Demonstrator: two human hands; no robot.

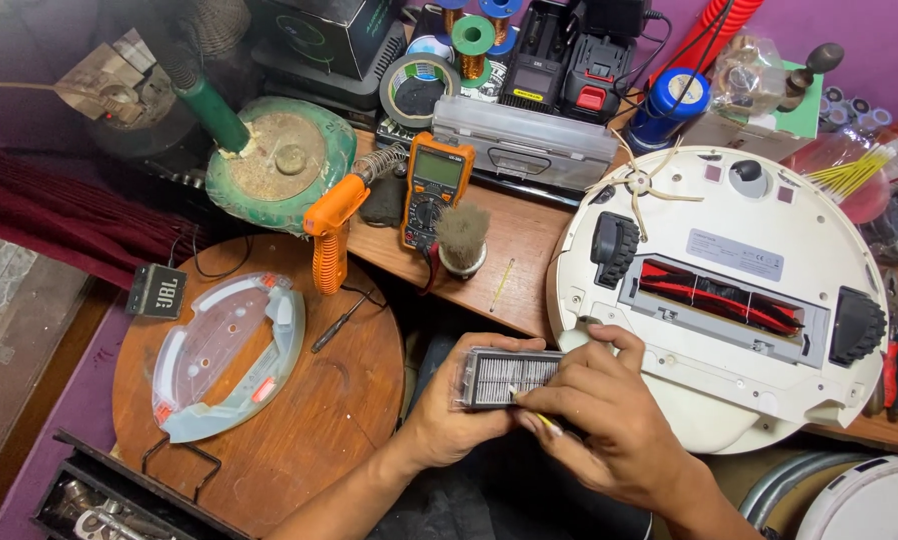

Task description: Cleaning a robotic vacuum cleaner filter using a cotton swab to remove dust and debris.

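While both hands (529, 410) grip the filter (509, 377), fingers hide its right end

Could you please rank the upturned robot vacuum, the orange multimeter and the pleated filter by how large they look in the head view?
1. Robot vacuum, clearly largest.
2. and 3. Multimeter and filter look alike; the filter sits nearer the camera, so no ranking.

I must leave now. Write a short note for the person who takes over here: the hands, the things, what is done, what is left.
Left hand: holds the rectangular pleated filter from below.
Right hand: rests on the filter's right end, a thin yellow-tipped tool in its grip.
White robot vacuum: upside down on the wooden bench, red roller brush in place.
Done: filter is out of the vacuum.
Left: filter not yet back in.
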